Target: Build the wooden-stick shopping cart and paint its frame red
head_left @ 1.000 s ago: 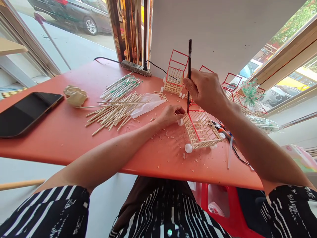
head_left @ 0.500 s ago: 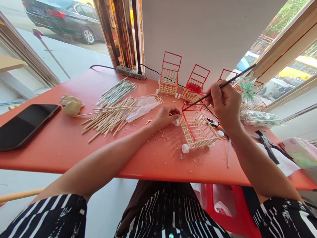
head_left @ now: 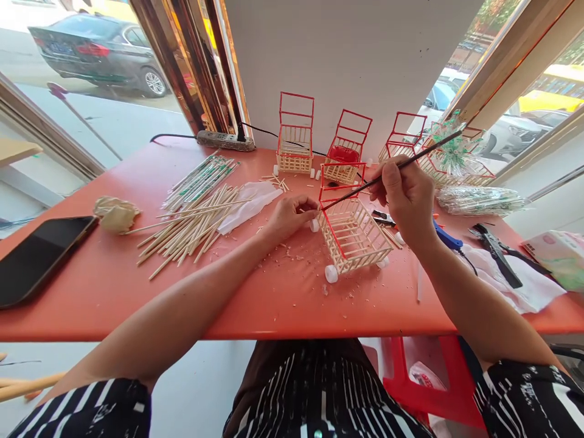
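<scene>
A miniature shopping cart (head_left: 364, 260) made of thin wooden sticks stands on white wheels before me. Its handle frame and left top rail are red; the other basket sticks are bare wood. At its rear left corner, my left hand (head_left: 292, 218) is closed with thumb and fingertips pinching the frame. My right hand (head_left: 406, 191) grips a thin dark paintbrush (head_left: 438, 145) like a pen, above the cart's right side. The brush tip meets the red frame at that same corner, close to my left fingertips. Exactly which stick the left fingers hold is partly hidden.
Finished-looking carts (head_left: 295, 149) with red handles line the wall. Loose wooden sticks (head_left: 191, 226) and wrapped sticks (head_left: 203, 182) lie left, beside crumpled brown paper (head_left: 116, 214) and a phone (head_left: 43, 258). Black pliers (head_left: 495, 255) rest on white cloth at right. A power strip (head_left: 225, 140) sits at the back.
The camera view has turned slightly, so the table things appear farther left. Both hands keep their hold, and the brush tip stays near the cart's rear left corner.
</scene>
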The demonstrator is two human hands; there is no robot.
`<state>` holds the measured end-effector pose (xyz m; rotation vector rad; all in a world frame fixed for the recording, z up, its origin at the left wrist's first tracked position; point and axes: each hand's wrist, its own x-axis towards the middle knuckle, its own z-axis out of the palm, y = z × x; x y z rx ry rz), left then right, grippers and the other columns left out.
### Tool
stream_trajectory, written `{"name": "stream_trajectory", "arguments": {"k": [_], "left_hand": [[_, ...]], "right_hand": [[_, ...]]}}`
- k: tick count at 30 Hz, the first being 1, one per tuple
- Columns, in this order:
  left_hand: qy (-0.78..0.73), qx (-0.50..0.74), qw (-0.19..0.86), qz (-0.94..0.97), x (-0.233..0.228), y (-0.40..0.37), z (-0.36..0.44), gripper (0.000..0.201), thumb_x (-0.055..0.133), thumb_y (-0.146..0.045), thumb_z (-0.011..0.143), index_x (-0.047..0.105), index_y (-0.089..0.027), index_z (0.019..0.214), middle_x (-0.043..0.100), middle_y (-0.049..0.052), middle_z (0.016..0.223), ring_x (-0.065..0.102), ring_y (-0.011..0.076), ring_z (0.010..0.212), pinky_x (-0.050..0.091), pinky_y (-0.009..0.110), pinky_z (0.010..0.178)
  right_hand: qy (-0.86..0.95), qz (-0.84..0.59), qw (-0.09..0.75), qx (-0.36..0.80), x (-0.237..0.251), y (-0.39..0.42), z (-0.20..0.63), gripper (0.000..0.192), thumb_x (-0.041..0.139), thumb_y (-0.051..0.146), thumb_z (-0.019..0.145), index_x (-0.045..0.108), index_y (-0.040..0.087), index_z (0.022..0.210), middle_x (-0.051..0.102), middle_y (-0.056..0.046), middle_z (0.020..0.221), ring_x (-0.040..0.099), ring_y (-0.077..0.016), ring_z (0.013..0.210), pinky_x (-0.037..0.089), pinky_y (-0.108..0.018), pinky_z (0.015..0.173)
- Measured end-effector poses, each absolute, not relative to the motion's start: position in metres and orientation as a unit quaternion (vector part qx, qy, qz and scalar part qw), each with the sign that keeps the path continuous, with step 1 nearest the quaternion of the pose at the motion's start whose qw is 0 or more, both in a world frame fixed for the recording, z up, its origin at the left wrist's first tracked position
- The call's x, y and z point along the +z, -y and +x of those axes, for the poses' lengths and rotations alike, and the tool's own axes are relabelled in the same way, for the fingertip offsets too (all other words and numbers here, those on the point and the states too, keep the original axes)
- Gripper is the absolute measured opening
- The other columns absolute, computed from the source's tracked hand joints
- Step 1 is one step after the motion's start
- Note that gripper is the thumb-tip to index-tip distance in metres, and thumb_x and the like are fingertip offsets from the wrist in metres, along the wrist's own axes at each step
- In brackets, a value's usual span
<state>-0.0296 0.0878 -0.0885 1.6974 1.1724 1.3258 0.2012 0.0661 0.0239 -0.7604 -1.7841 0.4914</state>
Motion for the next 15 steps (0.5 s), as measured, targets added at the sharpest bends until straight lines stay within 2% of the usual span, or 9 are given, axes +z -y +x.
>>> {"name": "stream_trajectory", "arguments": {"k": [7, 15], "left_hand": [[-0.452, 0.506, 0.345, 0.648, -0.088, -0.086, -0.03, 0.023, 0.076, -0.04, 0.07, 0.073, -0.019, 0.079, 0.075, 0.001, 0.079, 0.061, 0.0134, 0.064, 0.051, 0.028, 0.068], [-0.456, 0.501, 0.35, 0.647, -0.087, -0.085, -0.031, 0.026, 0.075, -0.043, 0.071, 0.072, -0.019, 0.081, 0.075, 0.002, 0.08, 0.06, 0.014, 0.066, 0.05, 0.029, 0.069]], "right_hand": [[0.734, -0.321, 0.541, 0.254, 0.024, -0.054, 0.211, 0.041, 0.062, 0.059, 0.101, 0.062, 0.023, 0.083, 0.062, 0.002, 0.066, 0.061, -0.0105, 0.056, 0.042, -0.027, 0.046], [0.739, -0.332, 0.535, 0.239, 0.028, -0.017, 0.227, 0.032, 0.059, 0.047, 0.106, 0.065, 0.024, 0.085, 0.063, 0.001, 0.066, 0.06, -0.0109, 0.054, 0.042, -0.029, 0.047]]}}
